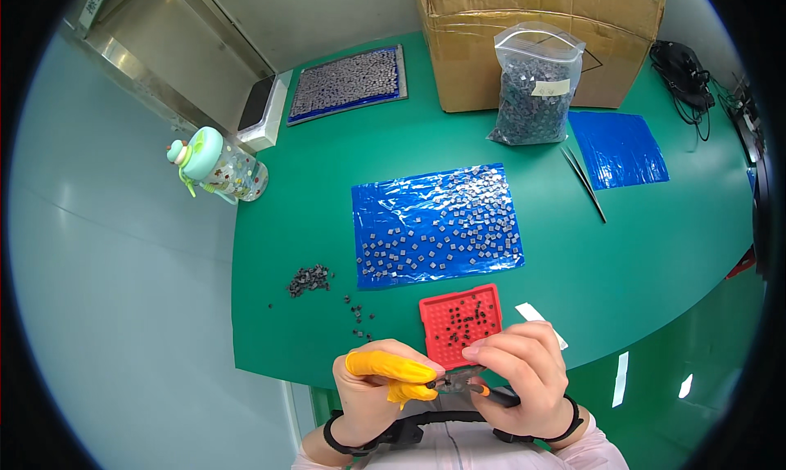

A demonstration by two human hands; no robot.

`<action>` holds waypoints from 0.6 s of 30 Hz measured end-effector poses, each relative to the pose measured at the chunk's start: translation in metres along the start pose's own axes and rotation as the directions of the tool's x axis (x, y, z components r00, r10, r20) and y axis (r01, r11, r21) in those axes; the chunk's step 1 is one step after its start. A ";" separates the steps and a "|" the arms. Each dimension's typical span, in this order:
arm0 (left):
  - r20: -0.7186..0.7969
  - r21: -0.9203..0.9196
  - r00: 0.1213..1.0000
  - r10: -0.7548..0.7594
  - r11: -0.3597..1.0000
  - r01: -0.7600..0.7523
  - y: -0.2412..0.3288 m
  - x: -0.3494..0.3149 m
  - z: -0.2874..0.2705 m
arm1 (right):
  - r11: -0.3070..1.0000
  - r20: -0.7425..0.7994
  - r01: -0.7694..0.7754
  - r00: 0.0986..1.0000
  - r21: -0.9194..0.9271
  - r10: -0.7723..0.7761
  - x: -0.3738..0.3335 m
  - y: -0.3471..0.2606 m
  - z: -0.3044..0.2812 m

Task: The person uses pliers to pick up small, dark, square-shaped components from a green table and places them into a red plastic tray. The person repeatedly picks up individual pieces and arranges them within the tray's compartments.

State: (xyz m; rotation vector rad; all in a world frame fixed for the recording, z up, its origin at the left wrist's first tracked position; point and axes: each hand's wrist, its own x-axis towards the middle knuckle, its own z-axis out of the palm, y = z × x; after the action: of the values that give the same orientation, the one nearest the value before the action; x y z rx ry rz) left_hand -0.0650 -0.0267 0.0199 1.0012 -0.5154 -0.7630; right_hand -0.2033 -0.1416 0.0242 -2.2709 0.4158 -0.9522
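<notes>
At the table's near edge, my left hand [381, 388], with yellow finger cots on its thumb and a finger, pinches a tiny black part [432, 384]. A hand tool with an orange-and-black handle [496, 395] is gripped in my right hand [524, 376]; its exact kind is unclear. Between the fingertips of both hands shows a greyish, partly see-through flat piece [458, 378], and I cannot tell whether it belongs to the tool. Just beyond them a red studded tray [434, 310] carries many small black parts.
Small square grey pieces cover much of a blue film sheet [393, 216]. Left of it lies a pile of dark parts [309, 280]. Farther off are a filled tray [348, 85], bottle [221, 167], zip bag [536, 85], cardboard box [458, 61], tweezers [585, 183] and another blue sheet [618, 151].
</notes>
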 end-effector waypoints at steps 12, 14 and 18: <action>-0.023 -0.026 0.998 0.059 0.998 -0.060 -0.007 -0.001 0.001 | 0.999 0.008 0.002 1.000 -0.038 -0.001 0.001 -0.002 0.000; -0.022 -0.006 0.999 0.036 0.999 -0.036 -0.006 -0.001 0.001 | 0.999 0.002 0.006 1.000 -0.042 -0.006 -0.001 0.000 -0.001; 0.007 0.035 0.996 0.093 0.995 -0.093 -0.009 -0.001 0.001 | 0.997 -0.020 0.024 0.999 -0.068 -0.025 -0.003 0.001 -0.001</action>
State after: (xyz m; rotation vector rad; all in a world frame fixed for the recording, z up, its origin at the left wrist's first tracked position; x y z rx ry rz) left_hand -0.0692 -0.0291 0.0119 1.0016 -0.5779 -0.6753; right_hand -0.2063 -0.1415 0.0226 -2.3338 0.4361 -0.9886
